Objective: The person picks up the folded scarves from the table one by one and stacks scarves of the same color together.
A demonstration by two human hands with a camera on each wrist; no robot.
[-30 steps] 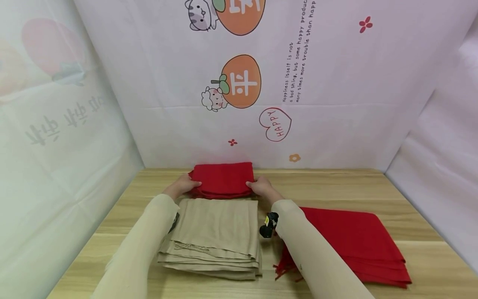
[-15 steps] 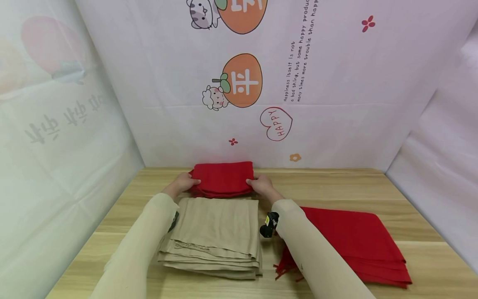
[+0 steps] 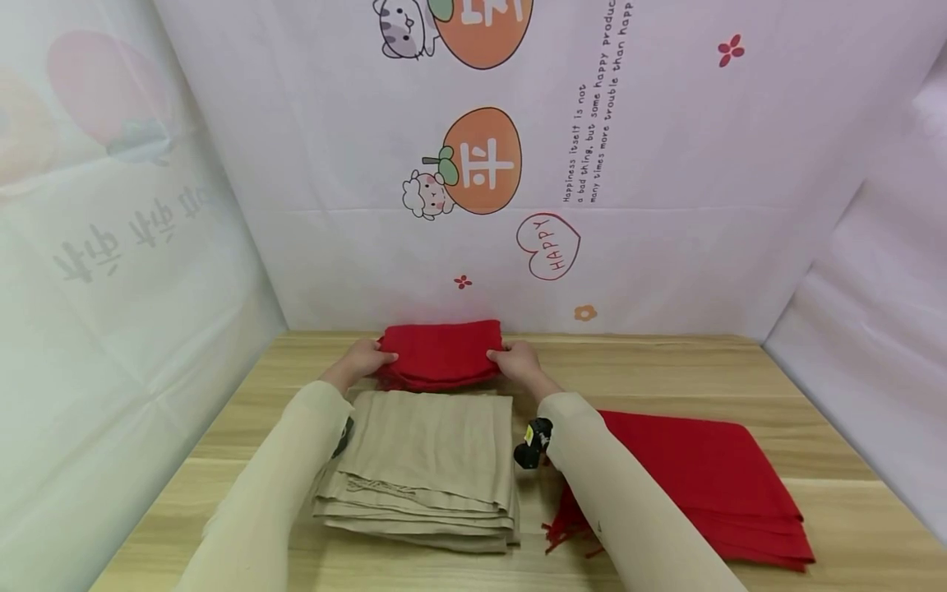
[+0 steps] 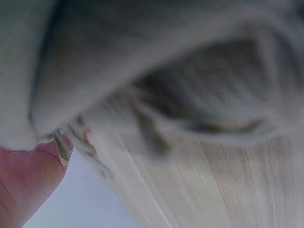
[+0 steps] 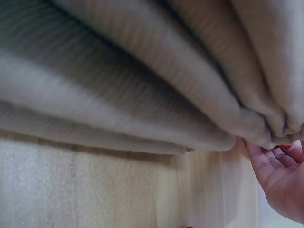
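Note:
A folded red scarf [image 3: 442,353] lies at the back of the table, against the patterned backdrop. My left hand [image 3: 365,360] grips its left edge, thumb on top. At the opposite edge, my right hand [image 3: 520,363] pinches it the same way, the other fingers hidden underneath. Just in front sits a folded beige scarf [image 3: 432,440] in several layers. Its cloth fills much of both wrist views, with the left thumb [image 4: 33,175] showing past twisted fringe and the right palm [image 5: 280,183] past the folds.
To the right, partly behind the right sleeve [image 3: 629,485], lies a larger folded red scarf [image 3: 710,469] with fringe at its near left corner. White printed sheets [image 3: 651,271] enclose the wooden table [image 3: 666,370] at the back and sides.

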